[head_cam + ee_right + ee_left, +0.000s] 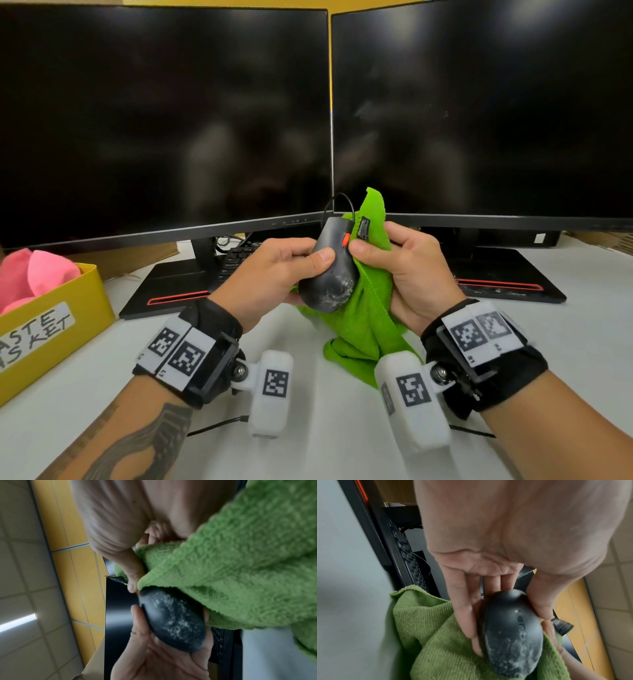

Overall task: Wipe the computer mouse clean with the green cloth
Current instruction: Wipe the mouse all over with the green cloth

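Note:
A black corded computer mouse (331, 270) with an orange wheel is held up above the desk, its rear smeared with white residue (513, 649). My left hand (274, 270) grips the mouse (171, 622), thumb on top and fingers underneath. My right hand (407, 270) holds the bunched green cloth (366, 315) against the mouse's right side, with its thumb by the wheel. The cloth (436, 635) drapes under the mouse and hangs down to the desk. In the right wrist view the cloth (240, 568) covers most of my right hand.
Two dark monitors (164, 116) (479, 109) stand close behind the hands on a white desk (342, 445). A keyboard (236, 260) lies between their stands. A yellow waste basket (68, 308) with pink cloths (30, 274) sits at the left.

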Motion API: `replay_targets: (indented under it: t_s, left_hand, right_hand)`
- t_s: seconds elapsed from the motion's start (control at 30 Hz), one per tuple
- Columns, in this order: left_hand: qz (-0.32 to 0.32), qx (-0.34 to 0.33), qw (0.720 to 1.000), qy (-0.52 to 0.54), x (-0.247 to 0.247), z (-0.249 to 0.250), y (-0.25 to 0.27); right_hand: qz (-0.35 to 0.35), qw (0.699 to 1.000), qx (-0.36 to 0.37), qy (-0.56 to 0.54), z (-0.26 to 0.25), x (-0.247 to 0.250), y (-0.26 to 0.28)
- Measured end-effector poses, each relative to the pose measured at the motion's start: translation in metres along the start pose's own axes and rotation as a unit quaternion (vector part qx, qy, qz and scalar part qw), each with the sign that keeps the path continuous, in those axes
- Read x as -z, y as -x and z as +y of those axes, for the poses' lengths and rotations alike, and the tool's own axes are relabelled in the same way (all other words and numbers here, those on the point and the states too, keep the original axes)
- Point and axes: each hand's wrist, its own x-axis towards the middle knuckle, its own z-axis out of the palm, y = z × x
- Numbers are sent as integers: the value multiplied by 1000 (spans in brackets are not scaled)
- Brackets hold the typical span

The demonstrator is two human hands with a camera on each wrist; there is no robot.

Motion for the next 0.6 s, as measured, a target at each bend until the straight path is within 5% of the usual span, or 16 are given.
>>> replay_targets:
  t_s: [0.37,0.6]
  left_hand:
    - [-12,8,1000,-13,-3,-4,-2]
    - [77,31,993,83,3,-5,-8]
  right_hand:
    - [91,995,-41,-26,-2,-3,-6]
    - [-66,966,-131,-214,-11,14,-5]
